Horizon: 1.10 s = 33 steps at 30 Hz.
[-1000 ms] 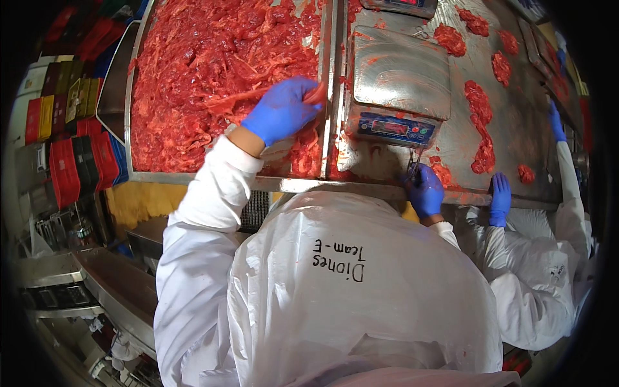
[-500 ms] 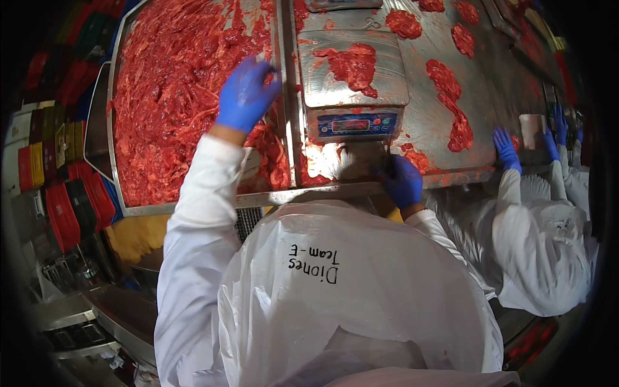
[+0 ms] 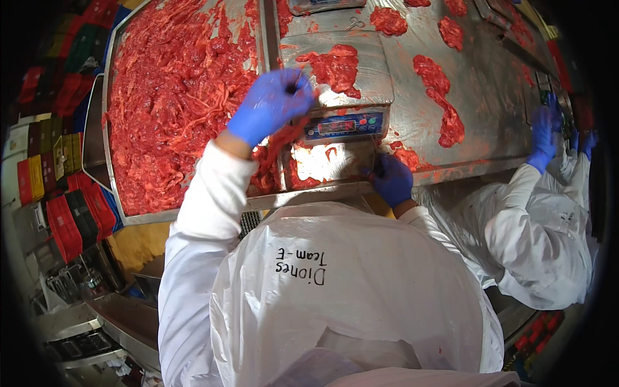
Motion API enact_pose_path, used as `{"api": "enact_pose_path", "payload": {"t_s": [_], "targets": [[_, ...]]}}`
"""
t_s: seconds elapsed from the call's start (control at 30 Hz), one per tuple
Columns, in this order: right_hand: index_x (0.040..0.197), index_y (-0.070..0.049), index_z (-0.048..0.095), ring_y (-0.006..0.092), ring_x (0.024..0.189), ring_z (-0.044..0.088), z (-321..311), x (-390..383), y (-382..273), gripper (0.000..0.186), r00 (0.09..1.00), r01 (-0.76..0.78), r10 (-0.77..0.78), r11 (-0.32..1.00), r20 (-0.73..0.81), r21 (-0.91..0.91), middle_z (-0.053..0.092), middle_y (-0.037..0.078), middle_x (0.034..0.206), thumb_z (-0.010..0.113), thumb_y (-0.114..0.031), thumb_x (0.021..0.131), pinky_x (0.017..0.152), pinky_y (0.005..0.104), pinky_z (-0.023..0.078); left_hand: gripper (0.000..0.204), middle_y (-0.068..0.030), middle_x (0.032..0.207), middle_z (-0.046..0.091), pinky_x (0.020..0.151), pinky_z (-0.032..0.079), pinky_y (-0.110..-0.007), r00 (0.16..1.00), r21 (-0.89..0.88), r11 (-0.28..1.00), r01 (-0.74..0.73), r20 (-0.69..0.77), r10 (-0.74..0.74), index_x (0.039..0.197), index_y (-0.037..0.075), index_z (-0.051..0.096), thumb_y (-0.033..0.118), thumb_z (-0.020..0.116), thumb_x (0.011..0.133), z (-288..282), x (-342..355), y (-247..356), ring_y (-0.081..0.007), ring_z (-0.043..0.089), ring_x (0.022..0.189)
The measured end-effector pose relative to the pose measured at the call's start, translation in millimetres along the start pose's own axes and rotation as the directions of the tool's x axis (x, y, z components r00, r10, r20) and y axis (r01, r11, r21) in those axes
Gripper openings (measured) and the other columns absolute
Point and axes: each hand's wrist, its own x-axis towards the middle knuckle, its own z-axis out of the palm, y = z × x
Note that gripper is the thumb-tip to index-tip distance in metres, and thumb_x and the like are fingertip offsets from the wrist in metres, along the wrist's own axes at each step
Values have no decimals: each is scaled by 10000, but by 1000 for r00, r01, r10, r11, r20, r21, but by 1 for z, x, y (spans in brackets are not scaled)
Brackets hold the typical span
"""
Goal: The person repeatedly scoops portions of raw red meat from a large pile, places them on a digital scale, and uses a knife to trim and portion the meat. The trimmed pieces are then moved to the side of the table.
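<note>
My left hand (image 3: pixel 274 106), in a blue glove, is raised by the left front corner of a bench scale (image 3: pixel 380 80). Its fingers are pinched together on a red strip of meat (image 3: pixel 291 133) that hangs below the palm, partly blurred. On the scale's steel pan lies a flat piece of meat (image 3: pixel 338 68). My right hand (image 3: pixel 391 180), also gloved in blue, rests at the right side of a shiny metal surface (image 3: pixel 338 161) below the lit display. Its fingers curl inward; what they hold, if anything, is hidden.
A deep steel tray (image 3: pixel 109 129) heaped with raw meat stands at left. Several meat portions (image 3: pixel 445 97) lie on the steel table (image 3: pixel 493 113), with scissors (image 3: pixel 354 23) beyond the scale. At right, a co-worker in white (image 3: pixel 535 251) reaches over the table edge. Coloured crates (image 3: pixel 63 219) stand far left.
My left hand has moved right and down from the meat tray toward the scale, bringing a strip of meat. My right hand stays by the metal surface. The co-worker's hands have shifted right.
</note>
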Motion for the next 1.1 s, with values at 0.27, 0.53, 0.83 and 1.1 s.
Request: {"api": "enact_pose_path", "payload": {"t_s": [0.27,0.53,0.83,1.1], "targets": [[1054,-95,677,384,909,669,6,-1,8,432,999,39,-39,999,-8,30,678,161,952,784,-449,831,801,499,533,380,-179,1028,629,874,551,-472,984,550,824,137,-171,-49,1115,92,666,210,815,786,10,-38,-99,-405,651,963],[1083,-81,662,390,899,673,4,-2,12,439,979,179,-172,982,-110,56,689,159,953,820,-363,786,806,490,543,172,-10,870,665,673,488,-255,972,45,976,212,-117,-206,1006,28,681,3,663,837,28,-77,-97,-74,573,787],[1067,-61,656,315,889,692,-8,8,-12,371,995,81,-49,899,-83,430,694,144,947,822,-310,848,802,423,558,410,-108,1022,717,850,556,-325,908,373,912,-173,-299,295,1111,7,688,225,857,807,20,34,-25,-226,694,927],[1074,-24,667,163,839,685,-27,111,-55,293,956,130,-264,777,131,617,710,65,941,803,-238,928,764,314,563,260,-164,915,642,770,536,-457,926,544,839,-8,-313,211,953,56,648,169,759,747,59,13,-53,-364,662,867]]}}
